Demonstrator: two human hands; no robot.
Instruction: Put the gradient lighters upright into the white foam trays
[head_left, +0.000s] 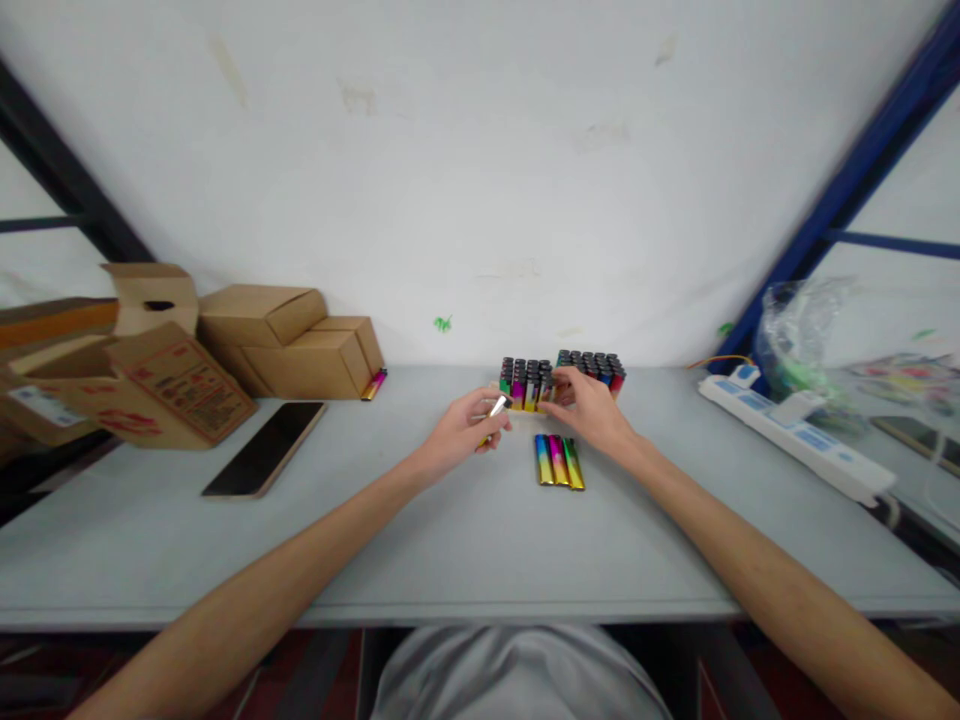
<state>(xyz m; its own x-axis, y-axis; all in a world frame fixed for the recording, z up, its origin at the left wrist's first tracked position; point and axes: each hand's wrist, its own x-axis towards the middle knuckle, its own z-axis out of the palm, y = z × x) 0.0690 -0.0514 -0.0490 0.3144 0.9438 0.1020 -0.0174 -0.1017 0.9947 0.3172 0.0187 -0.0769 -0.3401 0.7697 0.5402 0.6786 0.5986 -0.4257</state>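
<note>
A: So, what's in the hands?

B: Left hand point(461, 432) pinches a small lighter with a shiny metal top point(496, 408), fingers curled round it, thumb on top. It's held just above the grey tabletop point(450, 540), right next to the front-left corner of the pack.

A: Pack?

B: Tray of upright rainbow-coloured lighters w/ black caps point(525, 380), standing near the wall. A second, similar block of black-capped lighters point(596, 366) sits just behind & to the right, touching or nearly so; can't tell which.

A: Right hand?

B: Right hand point(589, 408) rests over the pack's right side, fingers bent, tips reaching in among the caps. Whether it's actually gripping one, can't tell; fingers cover that bit.

A: Anything loose?

B: Three rainbow metallic lighters lying flat side by side point(559, 461), just in front of the pack, between the two wrists, touching each other.

A: Further out?

B: Left: black smartphone lying flat point(266, 447), well apart from the hands. Behind it, stacked brown cardboard boxes point(285, 340) w/ one more pinkish lighter point(373, 384) at the foot of the nearest box. Far right: white power strip w/ blue switches point(795, 435), and a crumpled clear plastic bag point(806, 335) behind it. White wall point(480, 150) at the back.
</note>
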